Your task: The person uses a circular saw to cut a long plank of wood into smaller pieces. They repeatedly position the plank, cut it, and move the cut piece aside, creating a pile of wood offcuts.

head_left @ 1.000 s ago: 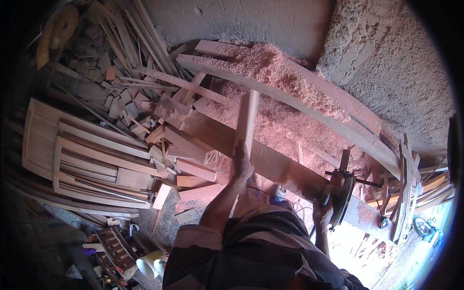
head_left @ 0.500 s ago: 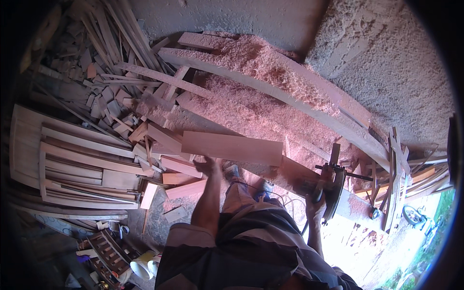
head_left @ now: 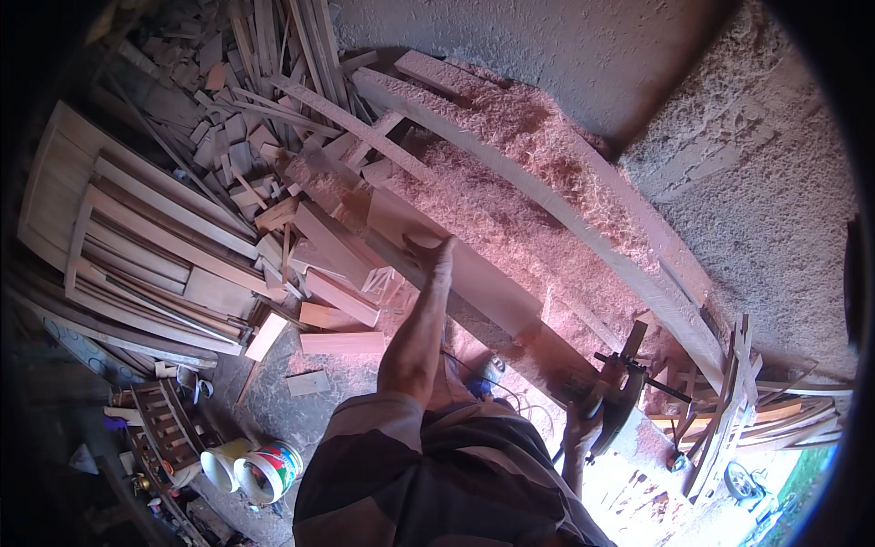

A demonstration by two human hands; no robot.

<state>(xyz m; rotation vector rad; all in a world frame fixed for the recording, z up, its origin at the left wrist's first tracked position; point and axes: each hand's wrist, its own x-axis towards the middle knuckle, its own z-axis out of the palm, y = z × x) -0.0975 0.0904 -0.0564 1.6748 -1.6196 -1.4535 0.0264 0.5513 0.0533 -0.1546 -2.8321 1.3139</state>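
Note:
A flat reddish-brown board [head_left: 492, 281] lies slanted from upper left to lower right along a longer plank [head_left: 488, 319]. My left hand [head_left: 432, 252] rests at the board's near edge, fingers spread toward the left, not wrapped round it. Lower right, my right hand [head_left: 581, 421] is closed round the handle of a dark handheld power tool [head_left: 622, 387] with a curved body and a thin guide rod. The tool stands at the plank's right end, past the board's end. Its underside is hidden.
Pink wood shavings [head_left: 510, 205] heap behind the board, beside a long curved beam [head_left: 538, 187]. Offcuts [head_left: 219, 146] pile at the upper left. Curved wooden frames [head_left: 155, 237] stack at the left, above buckets [head_left: 266, 472]. A cable [head_left: 501, 394] hangs near my legs.
The board has swung from nearly level to slanting along the plank. My left hand has moved up and right, onto its near edge. The whole view has turned clockwise; my right hand keeps the tool.

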